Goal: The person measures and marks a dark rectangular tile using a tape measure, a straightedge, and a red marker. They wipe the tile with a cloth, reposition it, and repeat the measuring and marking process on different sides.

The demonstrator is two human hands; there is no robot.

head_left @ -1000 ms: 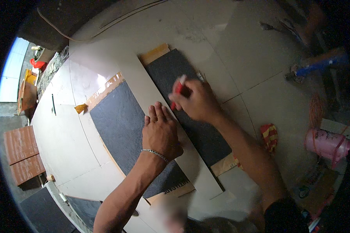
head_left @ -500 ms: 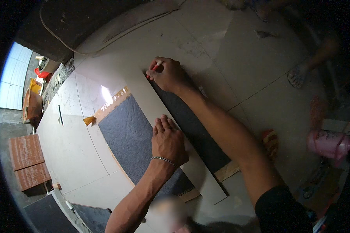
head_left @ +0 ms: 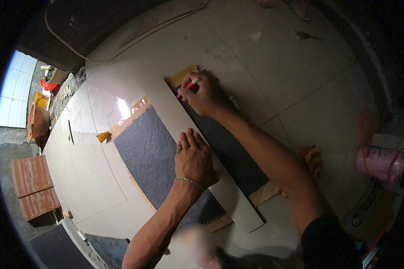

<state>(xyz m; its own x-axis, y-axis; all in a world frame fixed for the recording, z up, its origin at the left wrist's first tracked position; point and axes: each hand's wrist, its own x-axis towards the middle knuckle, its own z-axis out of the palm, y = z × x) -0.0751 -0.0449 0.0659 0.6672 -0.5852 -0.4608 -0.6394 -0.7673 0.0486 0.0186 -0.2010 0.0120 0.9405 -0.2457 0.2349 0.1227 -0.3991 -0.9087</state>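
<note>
A long pale strip [head_left: 164,104] lies slantwise across a dark grey textured slab [head_left: 144,134], which shows on both sides of it. My left hand [head_left: 195,157] lies flat on the strip's middle, fingers stretched out and pressing down. My right hand [head_left: 205,94] pinches a red pen [head_left: 189,85] near the strip's far end. The pen's tip is down by the strip's right edge, on the dark slab. Brown cardboard [head_left: 264,193] shows from under the slab at its ends.
Pale floor tiles [head_left: 76,170] surround the slab. A dark pencil-like stick [head_left: 70,132] and a small brown scrap [head_left: 104,136] lie to the left. Reddish-brown panels [head_left: 31,184] stand at the far left. On the right are a pink roll [head_left: 377,161] and a striped glove-like cloth [head_left: 311,161].
My right hand with the pen has shifted right and slightly nearer. The strip's far end has swung left, uncovering cardboard at the slab's far end. A person's limbs at the upper right have left view.
</note>
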